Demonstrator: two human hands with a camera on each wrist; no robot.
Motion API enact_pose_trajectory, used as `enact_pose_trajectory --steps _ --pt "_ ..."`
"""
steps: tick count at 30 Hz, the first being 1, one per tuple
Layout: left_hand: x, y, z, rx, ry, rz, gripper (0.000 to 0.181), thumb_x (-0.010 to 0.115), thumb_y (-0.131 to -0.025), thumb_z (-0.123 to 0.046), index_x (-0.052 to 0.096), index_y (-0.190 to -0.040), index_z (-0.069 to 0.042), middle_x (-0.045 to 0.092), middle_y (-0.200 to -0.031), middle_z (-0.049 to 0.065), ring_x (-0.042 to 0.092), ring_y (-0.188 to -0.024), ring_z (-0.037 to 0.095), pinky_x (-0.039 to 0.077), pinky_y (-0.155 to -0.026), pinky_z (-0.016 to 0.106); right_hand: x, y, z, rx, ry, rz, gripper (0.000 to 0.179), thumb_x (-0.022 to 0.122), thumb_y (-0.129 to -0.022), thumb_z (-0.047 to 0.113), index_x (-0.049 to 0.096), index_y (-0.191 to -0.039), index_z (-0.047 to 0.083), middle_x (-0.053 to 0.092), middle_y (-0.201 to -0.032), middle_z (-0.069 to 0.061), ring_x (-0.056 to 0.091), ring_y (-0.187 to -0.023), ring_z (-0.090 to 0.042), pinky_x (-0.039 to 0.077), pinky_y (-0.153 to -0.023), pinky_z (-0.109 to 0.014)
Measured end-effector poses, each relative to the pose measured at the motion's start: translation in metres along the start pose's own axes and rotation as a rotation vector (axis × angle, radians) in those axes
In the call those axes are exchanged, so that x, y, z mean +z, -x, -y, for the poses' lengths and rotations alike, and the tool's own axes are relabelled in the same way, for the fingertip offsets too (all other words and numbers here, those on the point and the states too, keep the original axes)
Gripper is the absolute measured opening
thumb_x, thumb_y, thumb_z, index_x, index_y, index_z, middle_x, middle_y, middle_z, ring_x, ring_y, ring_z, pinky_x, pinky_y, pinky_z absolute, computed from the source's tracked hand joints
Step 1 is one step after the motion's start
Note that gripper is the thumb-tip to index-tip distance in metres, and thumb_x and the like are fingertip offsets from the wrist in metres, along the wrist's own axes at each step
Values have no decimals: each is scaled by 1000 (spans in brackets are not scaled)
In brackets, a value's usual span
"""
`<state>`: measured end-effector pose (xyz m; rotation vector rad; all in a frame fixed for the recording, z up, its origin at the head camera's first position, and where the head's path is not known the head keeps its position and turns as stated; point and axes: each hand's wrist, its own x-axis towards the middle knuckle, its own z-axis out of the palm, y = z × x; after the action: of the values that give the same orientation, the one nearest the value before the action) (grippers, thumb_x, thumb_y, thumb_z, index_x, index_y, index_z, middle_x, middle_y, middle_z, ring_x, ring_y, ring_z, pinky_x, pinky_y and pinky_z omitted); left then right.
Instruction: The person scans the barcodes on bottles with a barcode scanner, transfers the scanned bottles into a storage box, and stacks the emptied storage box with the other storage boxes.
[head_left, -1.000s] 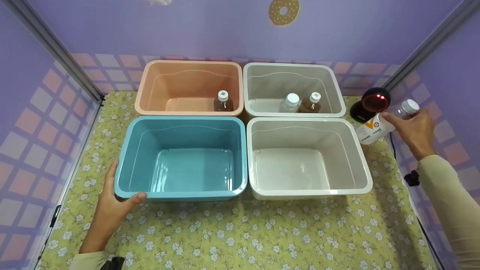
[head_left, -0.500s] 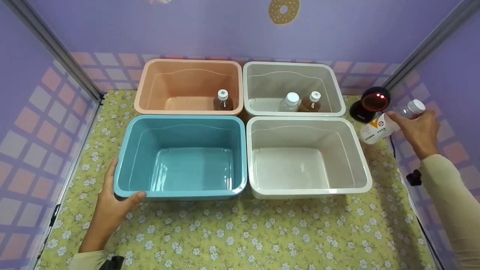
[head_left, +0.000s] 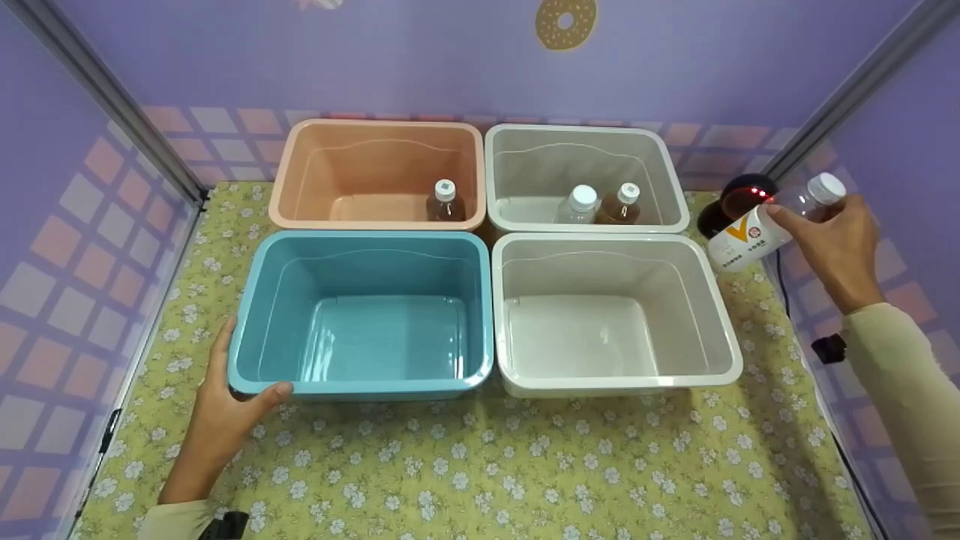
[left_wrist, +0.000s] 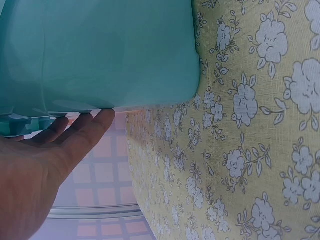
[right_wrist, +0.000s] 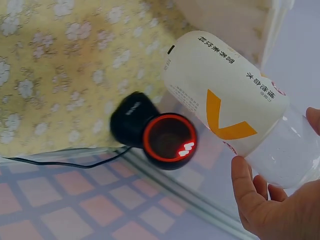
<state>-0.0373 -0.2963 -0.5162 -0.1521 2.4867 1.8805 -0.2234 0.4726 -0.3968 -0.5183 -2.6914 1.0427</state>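
Observation:
My right hand (head_left: 844,247) holds a clear plastic bottle (right_wrist: 225,92) with a white label, an orange V mark and a white cap. The bottle tilts, cap up and to the right, its label near a black scanner (right_wrist: 167,142) with lit red lights. In the head view, the bottle (head_left: 750,236) partly covers that scanner (head_left: 712,219). My left hand (head_left: 217,420) rests at the near left corner of a blue bin (head_left: 367,388), thumb by the front rim. Seen from the left wrist, fairly straight fingers (left_wrist: 82,135) touch the bin's outer wall (left_wrist: 115,55).
A white bin (head_left: 622,382) stands right of the blue one. Behind are an orange bin (head_left: 375,172) with a dark bottle (head_left: 446,202) and a grey bin (head_left: 585,154) with a clear bottle (head_left: 579,206) and a brown bottle (head_left: 621,204). Purple walls (head_left: 420,60) enclose the table.
The right hand and bottle first shift slightly right, then come up and left, covering more of the scanner. The left hand stays at the blue bin's corner.

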Motion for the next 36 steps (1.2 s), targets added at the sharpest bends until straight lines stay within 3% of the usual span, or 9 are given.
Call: enact_pose_trajectory --steps 19,36 --pt "1 0 -2 28 -8 -3 115 81 -99 -14 2 -177 -43 23 -175 30 46 -145 52 56 -96 16 -23 12 52 -61 -21 -63 50 87 -92 54 53 -116 26 54 -105 7 50 -92 -8 43 -73 -17" --pt "-2 1 -3 14 -35 10 115 81 -100 -17 0 -176 -47 19 -177 29 43 -148 54 55 -94 15 -15 14 91 -168 -71 -66 46 90 -90 47 58 -114 25 56 -100 8 50 -90 -7 42 -77 -21"
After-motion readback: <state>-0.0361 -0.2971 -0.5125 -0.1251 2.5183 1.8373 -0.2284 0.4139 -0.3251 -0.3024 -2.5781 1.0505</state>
